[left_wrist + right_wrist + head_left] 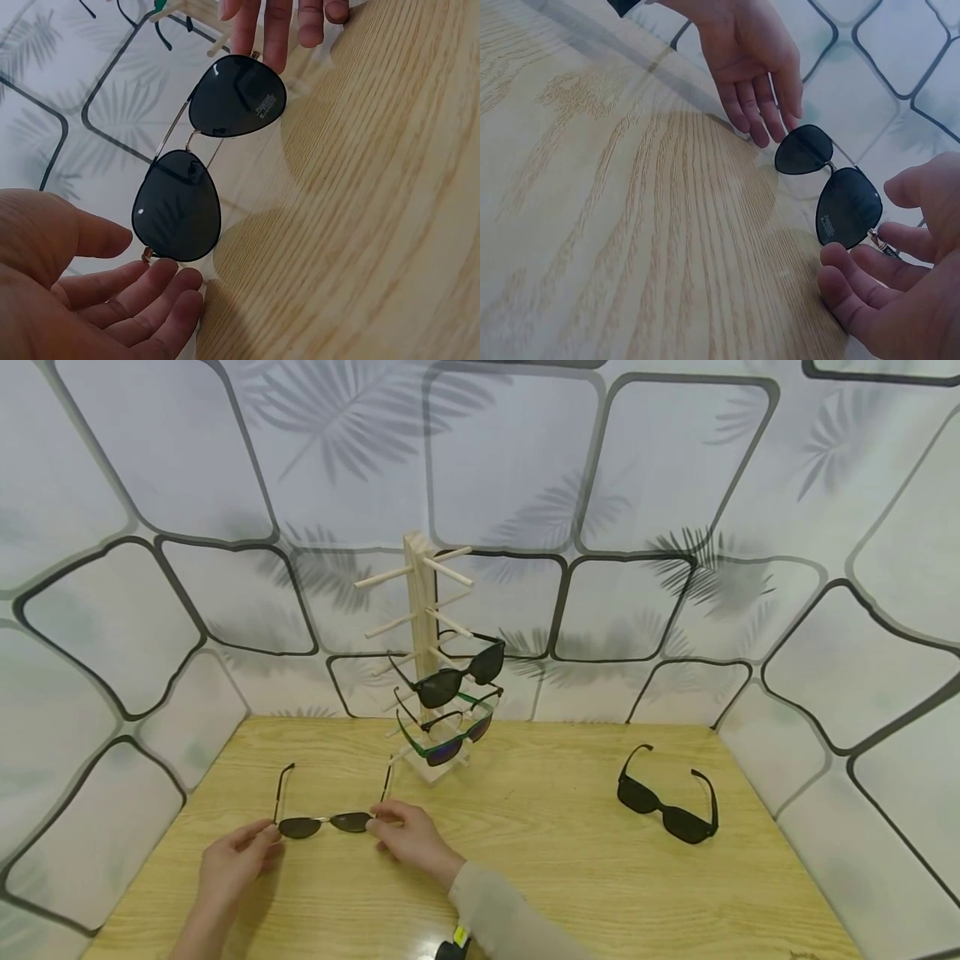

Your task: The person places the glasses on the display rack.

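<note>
Thin-framed aviator sunglasses (350, 822) with dark lenses are held between both hands at the left of the table, temples pointing away. The left hand (234, 864) holds their left hinge; in the left wrist view, that hand's (97, 289) thumb and fingertips lie around the hinge below a dark lens (178, 206). At the other hinge, the right hand (412, 839) grips the frame. In the right wrist view the sunglasses (847, 206) have one hinge between the right hand's (900, 277) thumb and fingers, while the left hand (754, 64) is at the far end.
Behind the hands, a wooden rack (422, 602) carries black sunglasses (441, 687), green-framed glasses (444, 752) and another dark-framed pair. Black sunglasses (660, 806) lie open on the table (555, 860) at right. A small black object (452, 951) is at the front edge. Patterned cloth (517, 452) surrounds the table.
</note>
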Available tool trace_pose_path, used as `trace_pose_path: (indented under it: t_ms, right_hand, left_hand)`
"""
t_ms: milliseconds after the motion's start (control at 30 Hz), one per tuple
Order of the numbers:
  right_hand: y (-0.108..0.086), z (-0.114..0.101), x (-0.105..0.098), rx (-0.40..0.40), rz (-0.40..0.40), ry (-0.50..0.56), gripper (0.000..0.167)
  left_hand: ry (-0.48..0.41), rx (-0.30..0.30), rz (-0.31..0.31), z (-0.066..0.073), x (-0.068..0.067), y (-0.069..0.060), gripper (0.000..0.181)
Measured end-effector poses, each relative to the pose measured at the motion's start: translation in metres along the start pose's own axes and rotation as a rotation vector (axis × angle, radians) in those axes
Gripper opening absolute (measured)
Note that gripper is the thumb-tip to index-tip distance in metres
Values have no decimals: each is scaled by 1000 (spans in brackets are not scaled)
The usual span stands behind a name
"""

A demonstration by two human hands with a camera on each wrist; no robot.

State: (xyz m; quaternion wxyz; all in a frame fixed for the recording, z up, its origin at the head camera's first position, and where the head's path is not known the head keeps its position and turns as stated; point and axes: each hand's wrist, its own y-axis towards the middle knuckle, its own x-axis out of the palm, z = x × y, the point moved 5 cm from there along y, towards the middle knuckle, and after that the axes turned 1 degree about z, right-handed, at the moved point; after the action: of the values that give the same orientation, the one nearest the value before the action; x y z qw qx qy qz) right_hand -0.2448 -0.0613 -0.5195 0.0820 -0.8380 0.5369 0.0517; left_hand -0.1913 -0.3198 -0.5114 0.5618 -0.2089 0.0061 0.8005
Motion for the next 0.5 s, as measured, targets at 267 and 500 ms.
trace_pose_path:
  t_ms: [267, 500]
  right_hand:
    - [0, 0, 0, 13, 9, 18, 39]
    - [-1, -2, 0, 11, 25, 33, 36]
  left_hand:
    - [35, -20, -19, -1, 0, 5, 55]
    - [23, -46, -19, -3, -1, 6, 56]
